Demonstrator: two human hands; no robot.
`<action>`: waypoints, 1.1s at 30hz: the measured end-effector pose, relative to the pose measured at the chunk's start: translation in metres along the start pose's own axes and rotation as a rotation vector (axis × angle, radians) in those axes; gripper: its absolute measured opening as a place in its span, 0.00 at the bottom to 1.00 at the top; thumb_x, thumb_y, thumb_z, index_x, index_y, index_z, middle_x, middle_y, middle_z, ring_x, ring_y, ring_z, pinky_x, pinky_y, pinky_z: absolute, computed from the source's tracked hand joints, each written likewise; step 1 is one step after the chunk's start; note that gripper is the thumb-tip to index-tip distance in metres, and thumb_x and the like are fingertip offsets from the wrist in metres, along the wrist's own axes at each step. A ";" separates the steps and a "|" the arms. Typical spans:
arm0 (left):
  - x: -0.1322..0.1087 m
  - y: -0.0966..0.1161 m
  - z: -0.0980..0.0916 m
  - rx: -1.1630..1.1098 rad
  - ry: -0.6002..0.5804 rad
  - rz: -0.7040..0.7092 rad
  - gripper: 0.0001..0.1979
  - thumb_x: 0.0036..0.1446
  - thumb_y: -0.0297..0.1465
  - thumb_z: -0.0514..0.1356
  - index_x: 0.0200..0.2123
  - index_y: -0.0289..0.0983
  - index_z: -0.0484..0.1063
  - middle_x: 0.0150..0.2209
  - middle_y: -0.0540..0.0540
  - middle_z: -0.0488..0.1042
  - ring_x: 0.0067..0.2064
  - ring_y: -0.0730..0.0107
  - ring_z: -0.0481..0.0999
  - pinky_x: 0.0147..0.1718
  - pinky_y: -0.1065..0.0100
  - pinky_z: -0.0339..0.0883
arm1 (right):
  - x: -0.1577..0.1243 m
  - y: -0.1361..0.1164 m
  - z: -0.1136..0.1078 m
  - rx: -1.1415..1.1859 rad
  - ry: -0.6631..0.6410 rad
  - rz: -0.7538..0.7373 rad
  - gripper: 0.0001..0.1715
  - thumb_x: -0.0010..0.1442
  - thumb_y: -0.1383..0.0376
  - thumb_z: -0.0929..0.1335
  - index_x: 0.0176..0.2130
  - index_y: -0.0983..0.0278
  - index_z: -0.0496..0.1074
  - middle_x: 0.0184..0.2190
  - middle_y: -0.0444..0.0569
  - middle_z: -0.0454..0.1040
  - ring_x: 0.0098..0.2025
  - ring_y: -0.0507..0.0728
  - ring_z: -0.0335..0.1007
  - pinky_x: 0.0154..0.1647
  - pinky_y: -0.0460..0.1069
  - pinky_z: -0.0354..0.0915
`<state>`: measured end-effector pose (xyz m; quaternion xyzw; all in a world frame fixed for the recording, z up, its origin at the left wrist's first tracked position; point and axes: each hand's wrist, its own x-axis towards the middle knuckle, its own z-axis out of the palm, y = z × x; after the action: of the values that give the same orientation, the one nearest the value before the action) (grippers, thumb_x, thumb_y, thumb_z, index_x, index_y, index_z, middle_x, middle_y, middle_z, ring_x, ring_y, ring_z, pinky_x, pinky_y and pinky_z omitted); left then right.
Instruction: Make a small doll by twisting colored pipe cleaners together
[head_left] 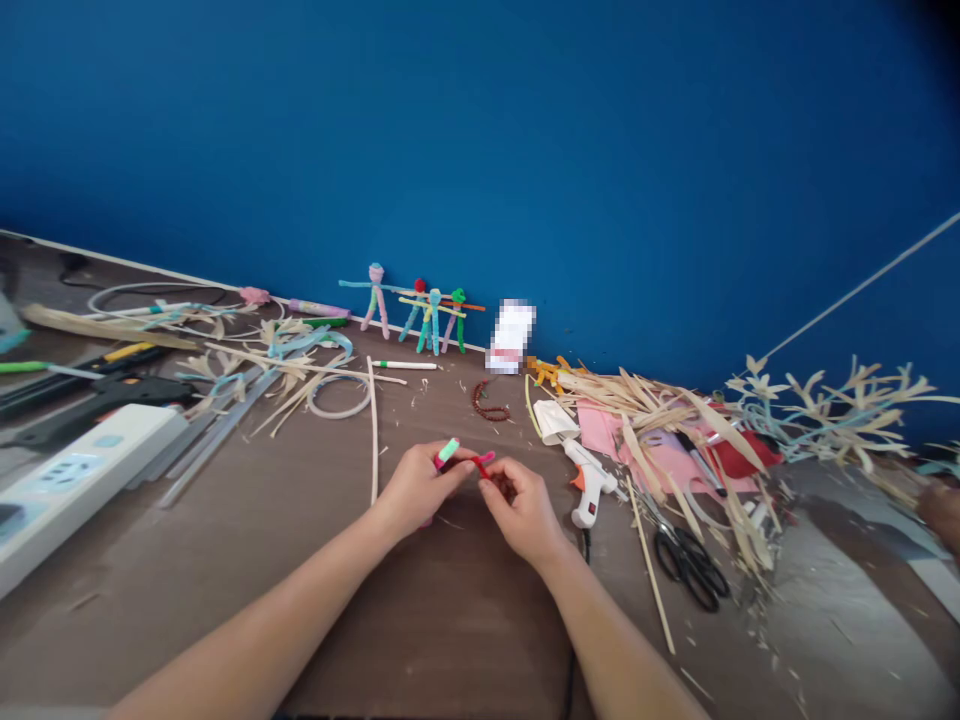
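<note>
Above the brown table, my left hand point(420, 487) is closed on a small bundle of fuzzy stems with a light green piece point(448, 452) and some pink showing. My right hand point(523, 508) pinches a red and pink fuzzy stem point(482, 461), which reaches across to the left fingertips. How the stem joins the bundle is hidden by the fingers. Beyond the hands, several fuzzy stem figures point(377, 300) stand against the blue wall. To their right a bright, pixelated rectangle point(512, 337) leans upright.
A white glue gun point(592, 485), black scissors point(691, 568) and pale strips point(645, 400) lie to the right. A white power strip point(82, 480) and a black glue gun point(105, 405) are at left. A brown bead string point(491, 410) lies ahead. Someone's hand point(940, 510) shows far right.
</note>
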<state>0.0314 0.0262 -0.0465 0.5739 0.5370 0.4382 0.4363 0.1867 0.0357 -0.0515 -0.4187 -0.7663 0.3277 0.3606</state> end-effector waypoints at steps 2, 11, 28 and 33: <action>0.000 -0.001 -0.001 0.103 0.034 0.086 0.12 0.48 0.34 0.55 0.33 0.35 0.74 0.23 0.49 0.69 0.24 0.72 0.66 0.24 0.73 0.58 | -0.001 -0.003 -0.002 -0.075 0.006 -0.058 0.07 0.55 0.65 0.61 0.30 0.65 0.67 0.23 0.45 0.66 0.24 0.51 0.59 0.27 0.45 0.57; -0.007 0.007 -0.005 0.531 -0.118 0.360 0.12 0.49 0.23 0.51 0.32 0.38 0.73 0.28 0.47 0.69 0.31 0.70 0.68 0.30 0.73 0.57 | -0.003 -0.006 -0.010 -0.251 0.075 -0.122 0.11 0.56 0.65 0.60 0.25 0.64 0.67 0.21 0.44 0.62 0.24 0.50 0.57 0.26 0.45 0.54; -0.011 0.018 -0.007 0.071 -0.354 0.236 0.09 0.51 0.33 0.54 0.29 0.36 0.73 0.26 0.48 0.70 0.28 0.73 0.67 0.29 0.73 0.59 | 0.005 0.013 -0.007 0.740 -0.229 0.421 0.15 0.45 0.57 0.68 0.22 0.65 0.61 0.13 0.37 0.59 0.13 0.45 0.50 0.14 0.41 0.49; -0.010 0.014 0.001 -0.157 -0.270 -0.021 0.08 0.48 0.34 0.56 0.29 0.35 0.70 0.18 0.53 0.64 0.20 0.77 0.63 0.22 0.74 0.57 | 0.006 0.014 -0.002 0.719 -0.078 0.364 0.13 0.48 0.57 0.67 0.25 0.64 0.62 0.13 0.36 0.58 0.12 0.45 0.49 0.14 0.41 0.48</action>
<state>0.0355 0.0157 -0.0331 0.5860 0.4437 0.3931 0.5524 0.1914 0.0473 -0.0598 -0.3819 -0.5296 0.6489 0.3906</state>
